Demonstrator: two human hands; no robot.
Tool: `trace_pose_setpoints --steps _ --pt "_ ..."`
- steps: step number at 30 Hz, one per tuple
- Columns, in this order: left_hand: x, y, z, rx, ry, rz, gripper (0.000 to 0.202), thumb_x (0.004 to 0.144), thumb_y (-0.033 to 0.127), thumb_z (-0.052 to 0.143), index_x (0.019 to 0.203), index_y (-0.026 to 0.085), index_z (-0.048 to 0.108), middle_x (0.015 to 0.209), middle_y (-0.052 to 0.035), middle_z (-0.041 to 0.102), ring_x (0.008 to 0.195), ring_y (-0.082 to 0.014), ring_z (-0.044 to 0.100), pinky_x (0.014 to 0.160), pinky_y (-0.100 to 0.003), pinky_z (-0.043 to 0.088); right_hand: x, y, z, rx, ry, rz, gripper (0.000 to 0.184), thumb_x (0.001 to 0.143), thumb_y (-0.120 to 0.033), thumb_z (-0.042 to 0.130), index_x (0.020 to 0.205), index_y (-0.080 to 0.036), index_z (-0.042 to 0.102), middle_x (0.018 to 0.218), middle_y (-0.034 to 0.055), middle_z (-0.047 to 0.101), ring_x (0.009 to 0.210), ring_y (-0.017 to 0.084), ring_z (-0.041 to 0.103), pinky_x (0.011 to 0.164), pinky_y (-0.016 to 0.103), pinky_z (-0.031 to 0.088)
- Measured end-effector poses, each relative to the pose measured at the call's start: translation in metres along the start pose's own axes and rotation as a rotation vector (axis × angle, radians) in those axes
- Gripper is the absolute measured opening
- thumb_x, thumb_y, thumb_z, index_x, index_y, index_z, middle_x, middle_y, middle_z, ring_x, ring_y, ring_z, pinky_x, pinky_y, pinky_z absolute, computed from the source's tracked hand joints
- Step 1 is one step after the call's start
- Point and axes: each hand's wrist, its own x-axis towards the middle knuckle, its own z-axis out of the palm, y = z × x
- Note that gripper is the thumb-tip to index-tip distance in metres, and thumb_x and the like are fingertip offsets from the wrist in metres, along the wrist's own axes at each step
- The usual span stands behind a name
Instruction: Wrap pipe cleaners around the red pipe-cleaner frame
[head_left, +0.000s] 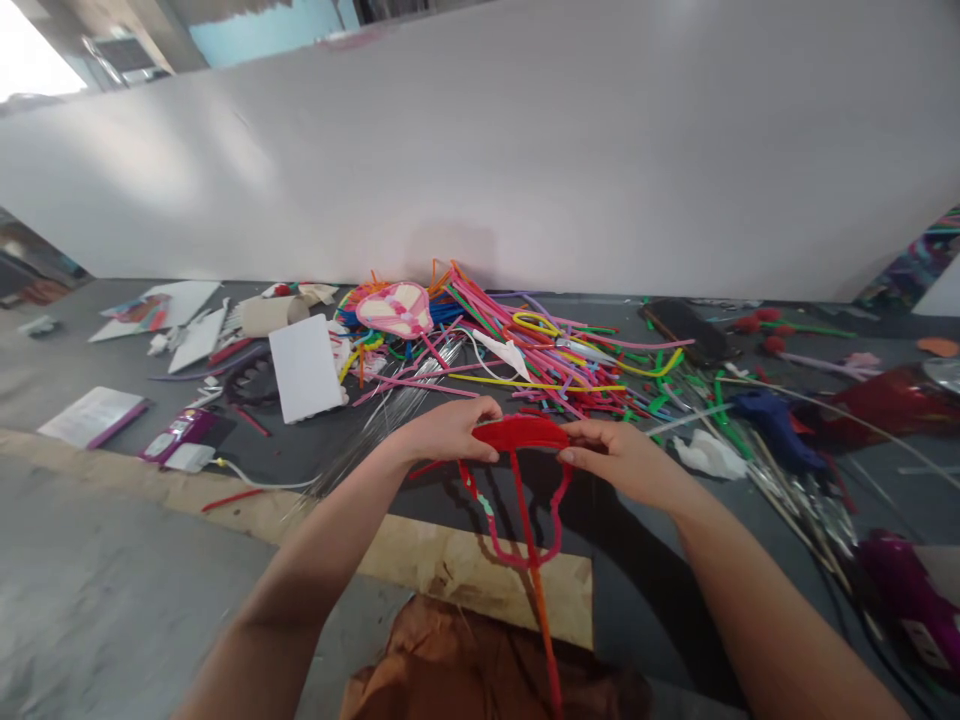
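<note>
Now the person's two hands hold a flat red fuzzy band (pixel 523 433) over the near part of the dark table (pixel 67 360), one hand at each end. The left hand (pixel 450 432) is curled up, its thumb and fingers pinched on the left end. The right hand (pixel 626 455) is a bit straighter, and its thumb and fingertips pinch the right end. Under the band hangs a bendy loop (pixel 557 515), mostly pink and red with a pale green bit. A long red and orange stem (pixel 541 600) goes down through the middle, past a tan strip (pixel 487 555) and in front of some brown cloth (pixel 442 660). Behind the hands is a big messy pile of colorful fuzzy sticks (pixel 487 310), with a pink and white shape (pixel 396 310) on top. Near the right arm is a crumpled white tissue (pixel 711 455).
</note>
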Motion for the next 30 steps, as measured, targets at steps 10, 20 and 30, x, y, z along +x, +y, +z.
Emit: trace_pose_setpoints --steps 10,20,30 --pt "0.024 0.011 0.003 -0.13 -0.162 0.221 0.039 0.068 0.034 0.069 0.103 0.018 0.061 0.094 0.0 0.064 0.085 -0.0165 0.057 0.073 -0.024 0.04 0.001 -0.001 0.015 0.041 -0.052 -0.057 0.027 0.08 -0.031 0.058 0.103 -0.02 0.067 0.093 0.0018 0.071 0.084 0.019 0.064 0.074 0.028 0.046" --pt "0.024 -0.008 0.021 -0.281 -0.143 0.122 0.029 0.071 0.03 0.065 0.097 0.017 0.062 0.088 0.0004 0.065 0.078 -0.0143 0.057 0.07 -0.023 0.041 0.005 0.003 0.014 -0.057 -0.072 -0.003 0.028 0.084 -0.033 0.053 0.104 -0.022 0.068 0.1 0.0018 0.071 0.089 0.02 0.065 0.078 0.028 0.047" --pt "0.024 -0.017 0.031 -0.645 -0.317 -0.032 0.03 0.067 0.031 0.07 0.092 0.016 0.064 0.078 -0.0004 0.067 0.068 -0.0122 0.059 0.063 -0.021 0.042 0.005 0.006 0.016 -0.092 -0.144 -0.01 0.029 0.089 -0.032 0.047 0.109 -0.025 0.067 0.104 0.0013 0.07 0.092 0.018 0.064 0.081 0.027 0.046"
